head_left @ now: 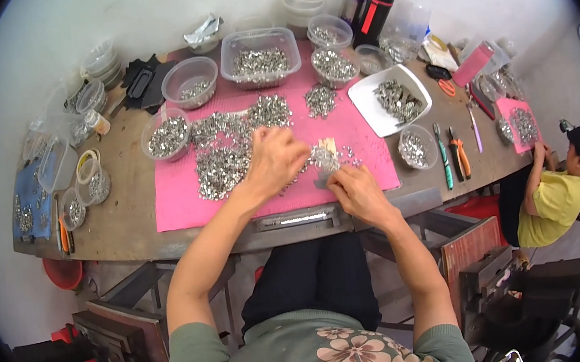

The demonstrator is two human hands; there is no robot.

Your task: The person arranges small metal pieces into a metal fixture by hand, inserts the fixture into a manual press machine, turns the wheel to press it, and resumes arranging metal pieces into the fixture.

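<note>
My left hand (276, 158) hovers over the middle of a pink mat (180, 210), its fingers curled together; whatever they hold, if anything, is too small to make out. To its left lies a wide heap of small shiny metal pieces (222, 172). My right hand (359, 192) rests near the mat's front edge, thumb and fingers pinched beside a small clear bag-like thing (324, 157) and a flat grey piece (321, 180). What that pinch holds is hidden. A small pale yellow block (328, 144) sits just beyond.
Clear tubs of metal pieces (260, 64) line the back. A white tray (358, 106) stands right of the heaps, near pliers (460, 156) and a black thermos (375, 13). At the far right a person in a yellow shirt (551, 206) works at another pink mat.
</note>
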